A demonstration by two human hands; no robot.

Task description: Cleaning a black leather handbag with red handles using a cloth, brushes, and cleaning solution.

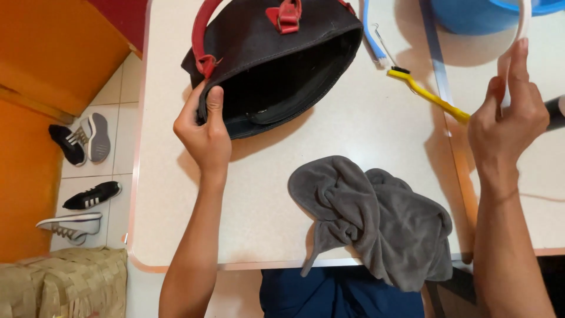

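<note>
My left hand pinches the rim of a dark bag with red handles, which lies on its side on the white table, its mouth open towards me. My right hand is raised at the right, fingers closed around the white handle of a blue bucket. A black object shows behind that hand. A yellow-handled brush lies between the bag and my right hand. A crumpled grey towel lies at the table's near edge.
A blue-and-white tool lies beside the bag at the top. Several shoes sit on the tiled floor at the left, next to orange cabinets. A woven basket stands at the bottom left.
</note>
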